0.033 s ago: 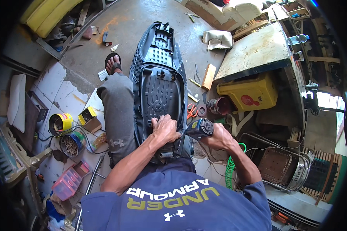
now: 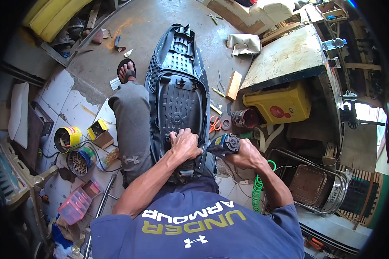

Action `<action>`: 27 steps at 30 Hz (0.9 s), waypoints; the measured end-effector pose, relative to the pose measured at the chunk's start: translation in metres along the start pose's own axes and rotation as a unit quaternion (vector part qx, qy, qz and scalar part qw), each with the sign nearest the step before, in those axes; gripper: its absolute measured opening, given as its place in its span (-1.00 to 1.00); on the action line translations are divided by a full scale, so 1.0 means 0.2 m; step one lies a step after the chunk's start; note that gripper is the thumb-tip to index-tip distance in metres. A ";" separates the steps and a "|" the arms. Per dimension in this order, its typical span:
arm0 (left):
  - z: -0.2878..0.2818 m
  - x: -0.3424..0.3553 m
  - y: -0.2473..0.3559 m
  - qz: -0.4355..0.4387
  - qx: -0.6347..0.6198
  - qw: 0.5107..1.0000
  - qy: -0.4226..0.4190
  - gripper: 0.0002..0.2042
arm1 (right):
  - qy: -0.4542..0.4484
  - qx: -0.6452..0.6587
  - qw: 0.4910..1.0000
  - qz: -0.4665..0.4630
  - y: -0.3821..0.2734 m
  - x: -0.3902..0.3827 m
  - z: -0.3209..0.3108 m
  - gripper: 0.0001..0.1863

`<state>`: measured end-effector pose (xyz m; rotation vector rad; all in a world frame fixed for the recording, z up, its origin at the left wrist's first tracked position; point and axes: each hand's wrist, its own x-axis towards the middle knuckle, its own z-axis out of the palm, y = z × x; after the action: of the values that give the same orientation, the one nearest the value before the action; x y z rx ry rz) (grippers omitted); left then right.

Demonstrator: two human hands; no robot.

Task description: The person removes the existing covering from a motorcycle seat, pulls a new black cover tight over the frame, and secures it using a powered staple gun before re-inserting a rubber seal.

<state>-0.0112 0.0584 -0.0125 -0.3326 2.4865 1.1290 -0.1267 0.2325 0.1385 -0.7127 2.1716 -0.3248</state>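
A motorcycle seat (image 2: 179, 101) lies upside down along my lap, its black ribbed plastic base facing up. A dark seat cover (image 2: 152, 71) with a checkered part and pale stitching wraps round its edges. My left hand (image 2: 186, 144) bends over the near part of the base, thumb at the right rim, pinching the cover's edge there; the fingertips are partly hidden. In my right hand (image 2: 246, 154) is a dark air staple gun (image 2: 224, 144), its nose against or very close to the seat's right rim beside my left thumb. A green coiled air hose (image 2: 258, 194) hangs below my right hand.
Orange-handled scissors (image 2: 215, 124), a tape roll (image 2: 226, 124) and a wood block (image 2: 234, 85) lie right of the seat. A yellow container (image 2: 281, 105) sits under a worn table (image 2: 285, 56). Left are a yellow tin (image 2: 68, 139), a tub of small pieces (image 2: 81, 160) and a pink box (image 2: 74, 206).
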 end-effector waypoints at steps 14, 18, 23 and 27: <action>-0.01 -0.04 0.00 0.024 0.027 0.999 0.035 -0.65 | 0.008 -0.141 0.989 0.037 -0.19 0.01 0.09 -0.60; -0.17 -0.16 0.03 0.093 -0.077 0.992 0.048 -0.73 | 0.038 0.096 0.990 0.100 -0.05 -0.13 0.00 -0.62; -0.31 -0.35 0.10 0.285 -0.066 0.956 0.009 -0.70 | 0.161 0.227 0.940 0.198 0.08 -0.42 0.16 -0.64; -0.28 -0.32 0.17 0.243 0.030 0.962 -0.124 -0.74 | 0.152 0.254 0.934 0.200 0.02 -0.57 0.31 -0.62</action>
<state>0.0204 0.0413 0.0719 0.4379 2.4285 1.1781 -0.0220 0.3041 0.1676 0.0782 2.3090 -0.7808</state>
